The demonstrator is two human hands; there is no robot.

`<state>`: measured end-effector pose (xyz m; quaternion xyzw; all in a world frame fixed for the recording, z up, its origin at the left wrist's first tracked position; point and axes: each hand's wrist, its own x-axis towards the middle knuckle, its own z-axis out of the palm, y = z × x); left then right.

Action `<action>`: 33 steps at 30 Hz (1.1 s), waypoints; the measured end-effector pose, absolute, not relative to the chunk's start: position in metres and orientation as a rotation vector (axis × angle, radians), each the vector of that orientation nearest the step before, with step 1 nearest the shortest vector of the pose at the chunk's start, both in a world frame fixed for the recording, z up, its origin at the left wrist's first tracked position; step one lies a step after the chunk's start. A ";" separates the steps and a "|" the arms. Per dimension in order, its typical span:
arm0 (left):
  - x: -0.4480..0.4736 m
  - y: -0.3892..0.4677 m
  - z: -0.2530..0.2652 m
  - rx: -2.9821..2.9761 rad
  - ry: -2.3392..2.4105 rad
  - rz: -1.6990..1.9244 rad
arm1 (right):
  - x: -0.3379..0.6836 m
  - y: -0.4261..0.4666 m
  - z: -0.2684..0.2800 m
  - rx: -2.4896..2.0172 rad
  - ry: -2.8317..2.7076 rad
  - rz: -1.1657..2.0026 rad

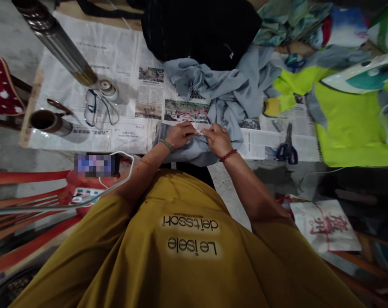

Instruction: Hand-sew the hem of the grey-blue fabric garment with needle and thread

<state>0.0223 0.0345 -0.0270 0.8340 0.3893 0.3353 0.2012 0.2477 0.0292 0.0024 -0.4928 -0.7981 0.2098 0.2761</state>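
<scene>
A grey cloth garment (235,85) lies crumpled across the newspaper, its near part hanging over the table's front edge. My left hand (181,133), with a green beaded bracelet at the wrist, is closed with its fingertips pinching at the near part. Close beside it my right hand (218,139), wearing a red beaded bracelet, also pinches there with thumb and index finger. Between the fingertips shows a small whitish piece, too small to make out. Dark-handled scissors (287,147) lie to the right of my right hand.
Newspaper (117,102) covers the table. A steel thermos (62,47), brown mug (51,122) and glasses (91,107) stand or lie left. A black bag (200,30) sits behind. At right, an iron (362,75) rests on a yellow-green garment (344,128). A phone (96,165) is left.
</scene>
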 end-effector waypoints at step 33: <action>0.019 0.038 -0.030 2.129 0.954 1.001 | 0.204 0.053 0.043 -1.748 -1.257 1.463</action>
